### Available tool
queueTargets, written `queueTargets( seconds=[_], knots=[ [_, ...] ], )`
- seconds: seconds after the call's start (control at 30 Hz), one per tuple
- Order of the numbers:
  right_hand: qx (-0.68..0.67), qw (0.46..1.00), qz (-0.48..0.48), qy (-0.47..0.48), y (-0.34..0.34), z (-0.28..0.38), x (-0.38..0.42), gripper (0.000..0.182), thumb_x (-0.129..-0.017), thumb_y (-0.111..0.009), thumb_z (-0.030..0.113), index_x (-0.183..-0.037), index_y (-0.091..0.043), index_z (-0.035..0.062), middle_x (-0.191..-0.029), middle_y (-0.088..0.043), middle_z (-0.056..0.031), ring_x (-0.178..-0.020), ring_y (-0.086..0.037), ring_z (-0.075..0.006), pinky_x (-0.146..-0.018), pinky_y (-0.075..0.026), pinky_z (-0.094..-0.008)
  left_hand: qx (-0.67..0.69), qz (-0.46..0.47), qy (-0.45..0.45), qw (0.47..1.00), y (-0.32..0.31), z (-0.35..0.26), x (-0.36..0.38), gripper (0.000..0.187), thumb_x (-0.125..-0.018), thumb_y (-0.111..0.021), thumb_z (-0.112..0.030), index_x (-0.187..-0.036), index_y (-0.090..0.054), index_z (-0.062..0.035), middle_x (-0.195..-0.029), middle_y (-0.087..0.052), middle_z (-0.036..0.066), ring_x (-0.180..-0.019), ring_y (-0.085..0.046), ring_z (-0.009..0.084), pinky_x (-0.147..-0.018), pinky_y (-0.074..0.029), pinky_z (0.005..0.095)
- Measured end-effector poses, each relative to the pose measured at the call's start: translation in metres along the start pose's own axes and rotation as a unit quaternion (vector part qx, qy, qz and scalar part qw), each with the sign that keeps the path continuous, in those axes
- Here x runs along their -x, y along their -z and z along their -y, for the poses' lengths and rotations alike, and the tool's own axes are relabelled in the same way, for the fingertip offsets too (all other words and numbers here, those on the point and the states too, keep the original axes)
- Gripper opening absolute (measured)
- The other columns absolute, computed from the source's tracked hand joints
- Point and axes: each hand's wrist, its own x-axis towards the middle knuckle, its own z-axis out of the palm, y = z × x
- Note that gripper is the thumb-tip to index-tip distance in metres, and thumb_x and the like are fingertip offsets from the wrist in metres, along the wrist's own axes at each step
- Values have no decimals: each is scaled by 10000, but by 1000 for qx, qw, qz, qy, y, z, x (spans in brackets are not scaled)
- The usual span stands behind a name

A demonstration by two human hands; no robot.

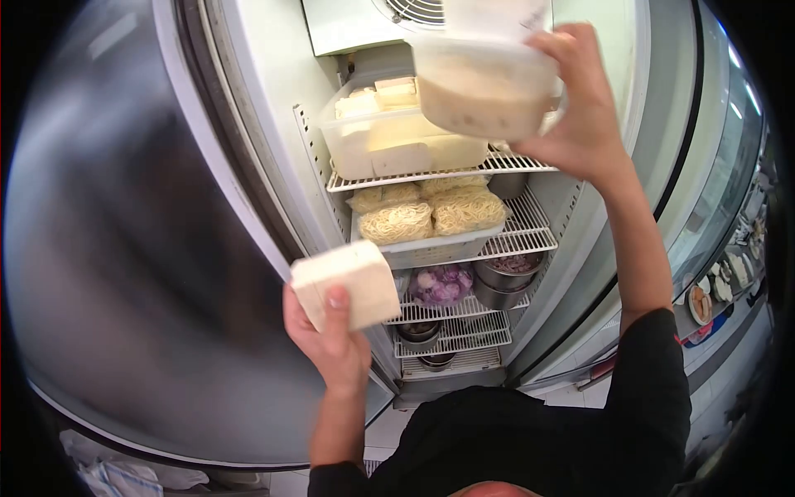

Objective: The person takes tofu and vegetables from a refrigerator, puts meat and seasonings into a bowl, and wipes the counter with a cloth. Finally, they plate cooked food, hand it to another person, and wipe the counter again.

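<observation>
Left hand (331, 352) grasps pale block (354, 286) at near left, bin (352, 157) on upper shelf (530, 164) far and rightward of it; right hand (584, 116), gripping cloudy tub (480, 95), is nearer the bin

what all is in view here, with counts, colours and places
smooth rectangular block: 1, cream, left hand
translucent plastic tub: 1, beige contents, right hand
rectangular plastic bin of blocks: 1, clear, upper shelf
bagged stringy noodles: 4 visible, yellow, second level
bagged round produce: 1 bag, purple-white, third level
round metal pots: several, grey, shelves
wire shelves: several, white, fridge
fan unit: 1, white, top
smooth door: 1, grey, left
far-right items: too small to count
sleeved arms: 2, black sleeves, foreground
</observation>
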Motion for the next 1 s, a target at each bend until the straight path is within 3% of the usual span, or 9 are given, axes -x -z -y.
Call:
queueTargets(
  seconds=[0.07, 0.13, 0.27, 0.37, 0.6, 0.67, 0.77, 0.9, 1.0],
  knots=[
    [9, 1000, 6, 10, -19, 1, -15, 676, -596, -918, 234, -1158, -578, 74, -1073, -535, -117, -1005, -542, -251, -820, -477, -360, 27, -21, 74, 997, 16, 5, 24, 348, -923, -728, -154, -1154, -540, 27, -1036, -648, 86, -926, -624, 132, -859, -501, 286],
    [7, 985, 122, -124, -39, 2, -23, 780, -562, -845, 172, -1253, -503, 54, -1166, -468, -216, -1135, -503, -379, -940, -471, -480, 22, -14, 126, 992, 45, 17, 46, 343, -950, -685, -166, -1191, -549, 37, -1079, -657, 115, -969, -654, 184, -884, -529, 324],
    [-2, 988, 125, -91, -80, -15, -33, 788, -546, -852, 186, -1234, -498, 35, -1111, -469, -223, -1090, -505, -403, -934, -467, -479, 17, -49, 193, 980, 82, 29, 76, 296, -938, -697, -139, -1151, -568, 21, -1041, -669, 106, -930, -666, 173, -849, -546, 320],
    [11, 971, 195, -141, -90, -28, -38, 885, -558, -883, 255, -1309, -487, 7, -1262, -470, -290, -1209, -484, -454, -1011, -451, -471, 7, -55, 217, 975, 105, 32, 96, 288, -934, -702, -135, -1139, -566, 17, -1040, -671, 104, -921, -667, 169, -837, -551, 320],
    [27, 982, 188, -10, -111, -58, -25, 864, -585, -891, 256, -1319, -502, 16, -1303, -479, -285, -1245, -478, -445, -1046, -428, -480, -22, -91, 269, 959, 132, 36, 122, 235, -928, -702, -75, -1101, -566, 10, -1036, -678, 95, -906, -649, 132, -847, -529, 290],
    [-7, 977, 208, 37, -112, -61, -28, 732, -640, -872, 190, -1275, -550, 19, -1278, -522, -237, -1188, -529, -403, -984, -475, -456, -18, -104, 277, 955, 135, 39, 126, 226, -928, -703, -74, -1091, -569, 5, -1025, -678, 92, -899, -649, 130, -837, -531, 287],
    [-77, 937, 337, -47, -103, -64, -30, 572, -699, -837, 116, -1211, -600, 21, -1193, -586, -182, -1078, -593, -350, -895, -518, -417, -27, -112, 291, 950, 134, 38, 130, 217, -930, -702, -78, -1083, -571, 1, -1015, -677, 87, -892, -648, 126, -826, -532, 284],
    [-130, 928, 333, -101, -90, -65, -20, 423, -790, -807, 151, -1155, -627, 38, -1040, -627, -149, -947, -636, -294, -816, -527, -394, -29, -101, 301, 948, 138, 44, 139, 215, -939, -693, -92, -1087, -571, 4, -1010, -674, 83, -892, -655, 133, -822, -540, 292],
    [-155, 925, 337, -79, -82, -70, -17, 364, -845, -763, 170, -1158, -625, 47, -1062, -629, -149, -973, -636, -283, -835, -521, -394, -26, -112, 343, 932, 137, 39, 147, 252, -961, -668, -126, -1142, -558, 11, -1044, -666, 95, -917, -667, 168, -828, -551, 321]
  ],
)
